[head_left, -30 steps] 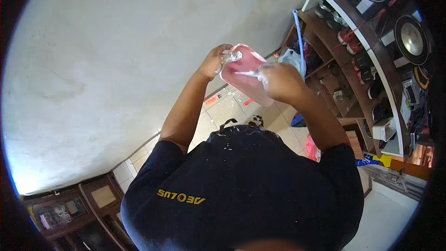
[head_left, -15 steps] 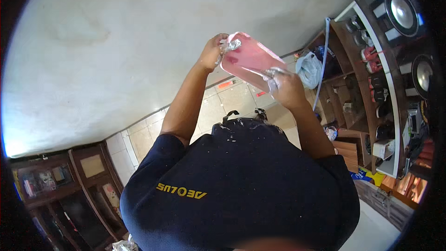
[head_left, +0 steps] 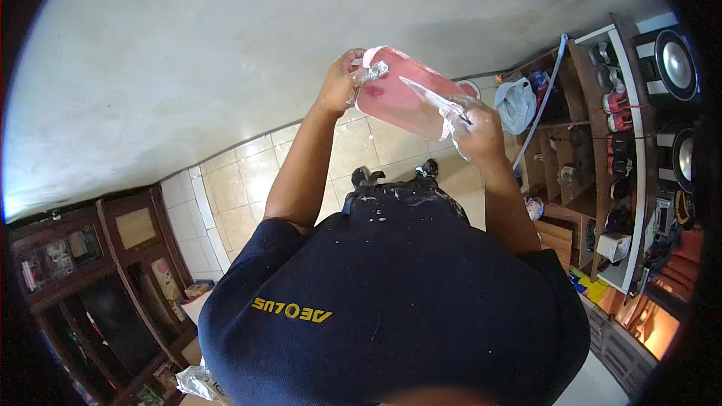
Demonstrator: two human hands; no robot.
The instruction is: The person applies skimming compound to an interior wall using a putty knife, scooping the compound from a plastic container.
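Observation:
My left hand [head_left: 344, 84] grips the left end of a pink tray [head_left: 402, 109], a flat rectangle with rounded corners and white smears along its rim. A crumpled, silvery-white patch [head_left: 374, 71] shows beside its fingers. Over the tray's right part, my right hand [head_left: 477, 129] is closed on what looks like a putty knife [head_left: 429, 95]. Its pale blade is seen nearly edge-on and points up and left across the tray. White paste coats the fingers and hangs below the blade; the handle is mostly hidden in the fist.
A patchy grey-white wall [head_left: 263, 37] rises just ahead. Tiled floor [head_left: 259, 180] lies below, with my shoes on it. To the right stand a shoe rack [head_left: 628, 180], a pale blue plastic bag [head_left: 515, 105] and a leaning blue pole [head_left: 543, 98]. A dark wooden cabinet [head_left: 113, 278] is at left.
The putty knife has turned so its blade now rises clear across the tray, and my right hand has shifted slightly right. My left hand keeps its hold. The view has tilted slightly.

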